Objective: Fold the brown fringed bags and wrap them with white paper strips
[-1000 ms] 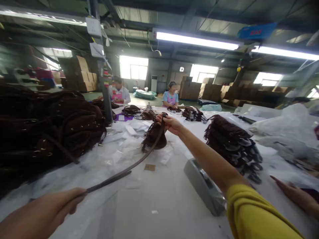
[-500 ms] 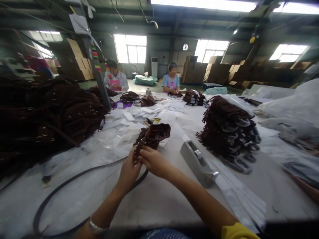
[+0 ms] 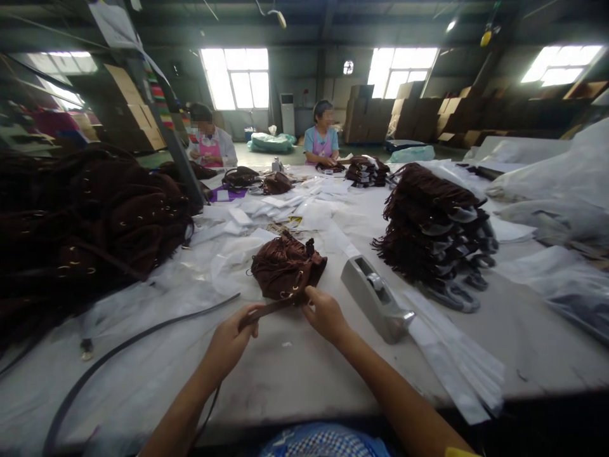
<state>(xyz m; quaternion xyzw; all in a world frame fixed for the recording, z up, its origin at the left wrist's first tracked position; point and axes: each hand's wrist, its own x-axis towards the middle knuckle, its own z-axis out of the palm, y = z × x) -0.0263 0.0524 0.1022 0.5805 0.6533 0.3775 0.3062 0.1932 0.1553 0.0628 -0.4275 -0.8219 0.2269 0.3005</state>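
Two bare hands meet at the near edge of the white table (image 3: 295, 374). Far left sits a heap of brown bags (image 3: 95, 216), and a dark strap loop (image 3: 118, 346) curves over the tabletop. The left hand (image 3: 233, 339) pinches one end of a brown strap (image 3: 273, 306). The right hand (image 3: 326, 314) pinches the other end, against a fringed brown bag (image 3: 288, 266) just beyond the fingers. Further right stand a grey tape dispenser (image 3: 375, 298) and a stack of fringed bags (image 3: 432, 228).
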